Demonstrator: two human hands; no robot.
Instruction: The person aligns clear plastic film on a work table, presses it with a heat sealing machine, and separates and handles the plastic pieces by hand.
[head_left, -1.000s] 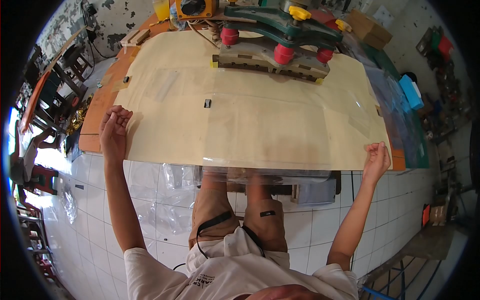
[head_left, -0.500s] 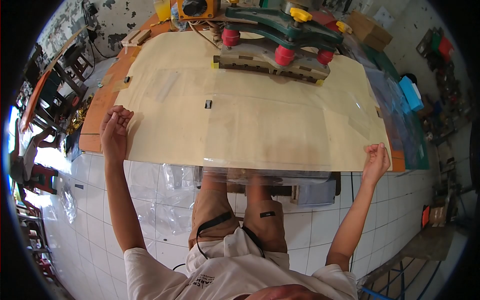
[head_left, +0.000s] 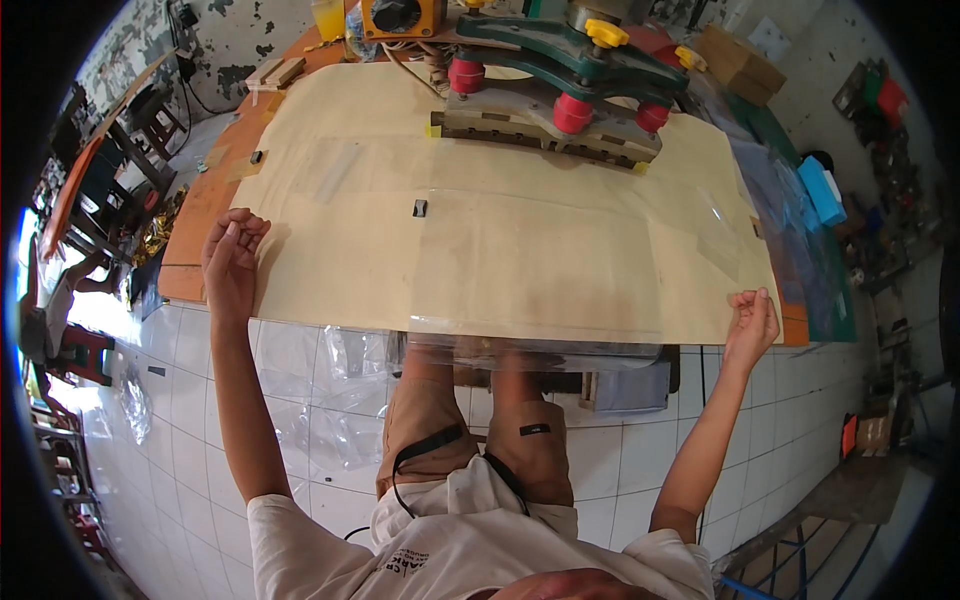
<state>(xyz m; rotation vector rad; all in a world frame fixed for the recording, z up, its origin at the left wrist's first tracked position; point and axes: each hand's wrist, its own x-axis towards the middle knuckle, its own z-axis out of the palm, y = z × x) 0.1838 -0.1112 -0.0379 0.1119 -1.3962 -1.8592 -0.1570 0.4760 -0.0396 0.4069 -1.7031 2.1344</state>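
My left hand (head_left: pixel 233 255) is at the left edge of the cream sheet (head_left: pixel 330 240) that covers the table, palm turned inward and fingers curled in. Nothing shows between them. At the sheet's right front corner, my right hand (head_left: pixel 753 322) is also closed, thumb against the fingers, with no object visible in it. Between the hands, a clear plastic sheet (head_left: pixel 540 260) lies on the cream sheet, its front end overhanging the table edge. A small dark clip-like piece (head_left: pixel 420 208) rests just left of it. Whether either hand touches the sheet, I cannot tell.
A green press (head_left: pixel 560 55) with red knobs and a metal bar (head_left: pixel 545 138) stands at the back of the table. Behind it are an orange box (head_left: pixel 400 18) and a cup (head_left: pixel 327 20). Clear plastic (head_left: pixel 780 240) and a blue packet (head_left: pixel 822 190) lie at right.
The view has shifted very slightly. Both hands and the plastic sheet stay in practically the same place.
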